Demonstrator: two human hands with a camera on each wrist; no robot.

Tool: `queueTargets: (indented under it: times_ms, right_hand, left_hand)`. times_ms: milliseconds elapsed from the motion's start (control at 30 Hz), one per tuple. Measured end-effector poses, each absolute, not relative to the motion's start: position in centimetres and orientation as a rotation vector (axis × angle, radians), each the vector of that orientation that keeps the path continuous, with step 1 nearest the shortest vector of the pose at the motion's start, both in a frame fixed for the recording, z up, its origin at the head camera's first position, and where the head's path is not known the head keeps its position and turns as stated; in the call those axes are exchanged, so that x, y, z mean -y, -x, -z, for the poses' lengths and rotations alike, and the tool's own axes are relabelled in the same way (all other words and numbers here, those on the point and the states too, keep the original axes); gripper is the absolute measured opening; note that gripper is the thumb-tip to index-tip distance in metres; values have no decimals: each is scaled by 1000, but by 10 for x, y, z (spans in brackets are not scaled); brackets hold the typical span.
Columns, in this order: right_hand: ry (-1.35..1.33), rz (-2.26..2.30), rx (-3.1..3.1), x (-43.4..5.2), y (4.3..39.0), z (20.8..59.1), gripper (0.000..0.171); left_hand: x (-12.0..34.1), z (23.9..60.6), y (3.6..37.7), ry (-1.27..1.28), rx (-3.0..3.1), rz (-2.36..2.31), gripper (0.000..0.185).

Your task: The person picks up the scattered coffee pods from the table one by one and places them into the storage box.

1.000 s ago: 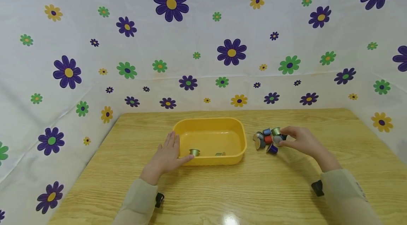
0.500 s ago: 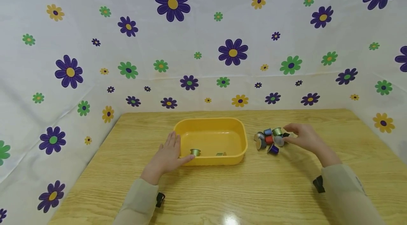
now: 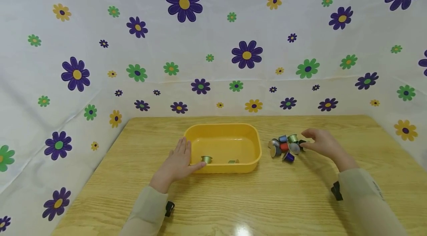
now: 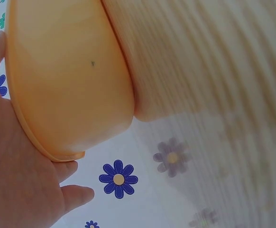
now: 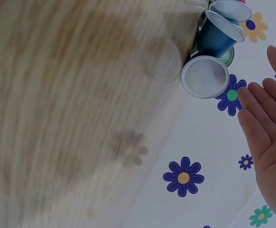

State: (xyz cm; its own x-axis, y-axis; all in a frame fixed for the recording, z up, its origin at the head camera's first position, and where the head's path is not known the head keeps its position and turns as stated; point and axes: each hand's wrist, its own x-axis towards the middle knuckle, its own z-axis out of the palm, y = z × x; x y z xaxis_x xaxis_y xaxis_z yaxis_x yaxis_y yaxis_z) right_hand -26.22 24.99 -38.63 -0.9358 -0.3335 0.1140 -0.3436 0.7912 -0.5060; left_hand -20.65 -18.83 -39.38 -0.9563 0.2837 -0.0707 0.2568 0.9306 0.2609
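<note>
In the head view, my left hand (image 3: 177, 162) rests on the left rim of a yellow plastic tub (image 3: 223, 126), fingers straight and thumb along the front edge. Inside the tub sits a green coffee capsule (image 3: 207, 159); a second capsule (image 3: 233, 161) is partly hidden by the front wall. My right hand (image 3: 321, 145) hovers at the right side of a pile of coffee capsules, thumb and fingers apart, gripping nothing. Nearest to it are a black capsule (image 3: 302, 145), a green capsule (image 3: 292, 138) and a silver-lidded one (image 3: 294, 149). The right wrist view shows the palm (image 5: 275, 156) apart from the capsules.
A red capsule (image 3: 284, 146), a light blue one (image 3: 282, 139), a purple one (image 3: 288, 157) and grey-sided ones (image 3: 275, 151) make up the pile's left part. The wooden table (image 3: 213, 199) meets a flowered cloth (image 3: 150, 43) at the back and sides.
My right hand has drawn slightly right, away from the silver-lidded and green capsules it was touching or close to. The left hand stays on the tub. The view has shifted slightly.
</note>
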Motion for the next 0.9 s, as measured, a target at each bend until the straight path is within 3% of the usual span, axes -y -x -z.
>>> queueTargets:
  times_ms: [900]
  right_hand:
    - [-548, -747, 3012, -259, 275, 399, 39]
  left_hand:
    - [189, 395, 207, -412, -2985, -352, 102]
